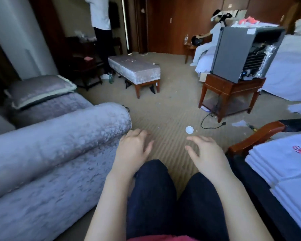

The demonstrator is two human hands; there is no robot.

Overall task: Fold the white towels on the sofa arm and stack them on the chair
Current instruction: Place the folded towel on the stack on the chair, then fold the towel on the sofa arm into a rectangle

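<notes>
Hovering over two dark-trousered knees, the left hand (131, 150) and right hand (207, 153) are loosely spread and hold nothing. Two stacks of folded white terry towels (276, 162), one bearing a red emblem, lie on the dark-seated wooden-armed chair (254, 138). Both stacks are cut off at the frame edge, and their layers are hard to count. One rolled lavender crushed-velvet sofa arm (59, 136) lies just beside the left hand.

Lower left, the sofa arm (59, 136) is mottled lilac-grey velvet. Lower right, white towels (276, 162) — one bearing a red flower emblem (298, 150) — on a dark-seated, reddish-brown wooden chair (254, 136). The carpet (167, 115) is beige, ribbed.
</notes>
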